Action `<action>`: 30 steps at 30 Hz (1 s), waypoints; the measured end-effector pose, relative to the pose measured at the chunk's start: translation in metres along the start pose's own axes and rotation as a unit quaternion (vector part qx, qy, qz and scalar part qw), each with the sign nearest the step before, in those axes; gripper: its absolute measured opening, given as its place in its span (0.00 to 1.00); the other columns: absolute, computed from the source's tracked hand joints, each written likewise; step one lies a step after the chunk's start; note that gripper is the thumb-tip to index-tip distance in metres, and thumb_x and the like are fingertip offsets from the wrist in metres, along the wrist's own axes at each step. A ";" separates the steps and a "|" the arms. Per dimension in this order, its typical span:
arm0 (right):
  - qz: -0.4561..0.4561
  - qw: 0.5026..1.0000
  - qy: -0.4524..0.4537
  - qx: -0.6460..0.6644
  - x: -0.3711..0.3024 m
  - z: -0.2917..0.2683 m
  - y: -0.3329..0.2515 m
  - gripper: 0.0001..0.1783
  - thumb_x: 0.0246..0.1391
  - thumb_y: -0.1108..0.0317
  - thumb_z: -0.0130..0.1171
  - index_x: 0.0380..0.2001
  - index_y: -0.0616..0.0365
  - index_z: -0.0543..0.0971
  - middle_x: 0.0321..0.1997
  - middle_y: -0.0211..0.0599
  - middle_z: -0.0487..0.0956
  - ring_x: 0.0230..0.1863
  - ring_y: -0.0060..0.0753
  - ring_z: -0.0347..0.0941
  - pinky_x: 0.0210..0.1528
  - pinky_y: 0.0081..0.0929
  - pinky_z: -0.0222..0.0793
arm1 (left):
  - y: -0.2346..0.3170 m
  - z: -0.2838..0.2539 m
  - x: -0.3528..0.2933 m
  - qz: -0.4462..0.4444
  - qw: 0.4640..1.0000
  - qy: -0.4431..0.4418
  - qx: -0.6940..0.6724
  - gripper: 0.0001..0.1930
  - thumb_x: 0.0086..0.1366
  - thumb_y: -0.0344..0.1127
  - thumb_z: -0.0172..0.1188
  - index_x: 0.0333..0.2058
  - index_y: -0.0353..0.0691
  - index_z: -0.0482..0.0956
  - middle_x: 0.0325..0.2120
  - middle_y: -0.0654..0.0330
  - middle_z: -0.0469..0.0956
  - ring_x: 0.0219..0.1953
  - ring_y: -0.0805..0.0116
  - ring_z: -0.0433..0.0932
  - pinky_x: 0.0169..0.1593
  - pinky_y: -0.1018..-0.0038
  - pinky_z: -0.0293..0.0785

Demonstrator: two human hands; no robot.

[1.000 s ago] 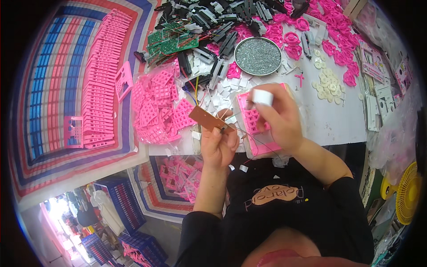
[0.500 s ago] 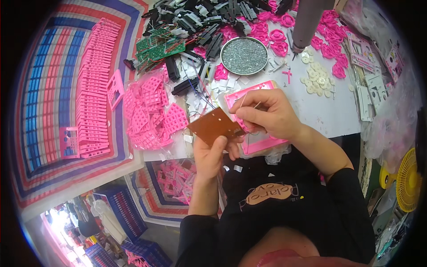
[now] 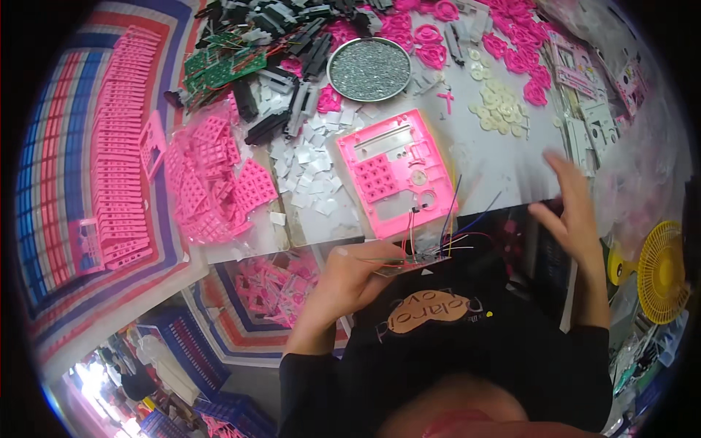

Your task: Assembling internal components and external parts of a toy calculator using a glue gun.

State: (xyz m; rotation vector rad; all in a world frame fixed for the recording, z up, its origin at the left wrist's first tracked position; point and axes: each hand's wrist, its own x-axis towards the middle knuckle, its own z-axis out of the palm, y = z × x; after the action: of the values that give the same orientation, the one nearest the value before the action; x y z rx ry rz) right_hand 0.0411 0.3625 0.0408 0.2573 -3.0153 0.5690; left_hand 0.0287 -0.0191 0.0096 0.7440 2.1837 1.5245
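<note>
My left hand [image 3: 349, 277] grips the edge of a circuit board [image 3: 418, 264], which is tilted almost edge-on just off the table's near edge. Several thin wires, among them blue, white and red ones, stick out from the board. Directly beyond it lies a pink plastic casing [image 3: 440, 179] with a pink keypad [image 3: 374, 178] and a small round white part set in it. Off to the right, my right hand [image 3: 573, 212] is empty, its thumb and fingers apart, and slightly blurred.
A round tray of small metal screws [image 3: 369, 69] stands beyond the casing. White paper squares [image 3: 310, 164], bagged pink keypads [image 3: 208, 179] and green circuit boards [image 3: 223, 67] lie to the left. White discs [image 3: 500, 106] and pink coils [image 3: 537, 80] sit at right, above a yellow fan [image 3: 663, 272].
My right hand has left the board and swung right, opening. The left hand has lowered and tilted the board, uncovering the casing. The grey tool at the top has left view.
</note>
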 end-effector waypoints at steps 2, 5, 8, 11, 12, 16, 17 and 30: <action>-0.116 0.983 -0.102 0.100 0.027 -0.011 -0.008 0.43 0.52 0.46 0.68 0.67 0.57 0.68 0.71 0.50 0.64 0.73 0.58 0.54 0.74 0.53 0.47 | 0.003 0.003 0.007 0.055 0.998 -0.008 0.032 0.12 0.60 0.19 0.62 0.42 0.35 0.82 0.32 0.55 0.84 0.32 0.61 0.84 0.35 0.69 0.78; -0.296 0.889 -0.243 0.250 0.051 0.020 -0.056 0.55 0.46 0.27 0.62 0.68 0.55 0.68 0.75 0.49 0.59 0.75 0.68 0.47 0.75 0.57 0.41 | 0.002 0.009 0.014 0.060 0.996 -0.042 0.043 0.14 0.56 0.25 0.65 0.43 0.40 0.82 0.34 0.52 0.82 0.37 0.47 0.83 0.39 0.64 0.79; -0.344 0.861 -0.211 0.309 0.066 0.043 -0.092 0.38 0.55 0.48 0.66 0.65 0.53 0.72 0.63 0.47 0.73 0.64 0.56 0.65 0.67 0.50 0.60 | 0.016 0.011 0.010 0.051 0.996 -0.021 0.065 0.15 0.60 0.25 0.63 0.47 0.40 0.80 0.33 0.53 0.83 0.35 0.51 0.83 0.39 0.66 0.80; -0.267 0.808 -0.328 0.410 0.076 0.059 -0.084 0.29 0.57 0.61 0.65 0.62 0.52 0.76 0.50 0.41 0.81 0.48 0.44 0.75 0.57 0.40 0.70 | 0.019 0.024 0.001 -0.154 0.983 -0.005 -0.096 0.18 0.68 0.26 0.58 0.56 0.40 0.73 0.36 0.55 0.83 0.33 0.58 0.85 0.38 0.67 0.81; -0.247 0.813 -0.319 0.420 0.085 0.065 -0.085 0.27 0.57 0.65 0.64 0.61 0.52 0.77 0.48 0.41 0.82 0.47 0.41 0.76 0.53 0.36 0.71 | 0.015 0.028 -0.002 -0.190 0.964 0.000 -0.185 0.19 0.70 0.27 0.56 0.59 0.39 0.69 0.39 0.54 0.82 0.33 0.61 0.84 0.38 0.67 0.81; -0.165 0.852 -0.226 0.443 0.128 0.094 -0.087 0.22 0.57 0.75 0.61 0.56 0.53 0.81 0.45 0.37 0.83 0.45 0.29 0.78 0.48 0.28 0.72 | -0.022 0.037 -0.015 -0.242 0.867 -0.028 -0.436 0.28 0.74 0.28 0.50 0.69 0.35 0.53 0.56 0.49 0.74 0.42 0.67 0.82 0.44 0.70 0.80; -0.146 0.864 -0.246 0.415 0.142 0.092 -0.089 0.21 0.58 0.75 0.61 0.55 0.55 0.81 0.48 0.35 0.84 0.47 0.24 0.76 0.50 0.27 0.72 | -0.027 0.040 -0.021 -0.223 0.860 -0.016 -0.459 0.27 0.75 0.28 0.49 0.69 0.34 0.53 0.58 0.48 0.73 0.45 0.66 0.82 0.46 0.72 0.79; -0.219 0.918 -0.267 0.198 0.175 0.116 -0.114 0.16 0.55 0.68 0.63 0.48 0.58 0.80 0.43 0.48 0.83 0.47 0.54 0.78 0.49 0.45 0.72 | -0.006 -0.008 -0.024 -0.182 0.973 0.082 0.112 0.16 0.61 0.31 0.68 0.47 0.37 0.80 0.31 0.56 0.82 0.30 0.66 0.82 0.33 0.73 0.76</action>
State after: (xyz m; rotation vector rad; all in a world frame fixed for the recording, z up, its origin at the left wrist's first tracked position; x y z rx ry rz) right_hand -0.1146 0.1882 -0.0105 1.2601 -3.1016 1.2160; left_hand 0.0419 -0.0417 0.0065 0.2612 2.4743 1.2040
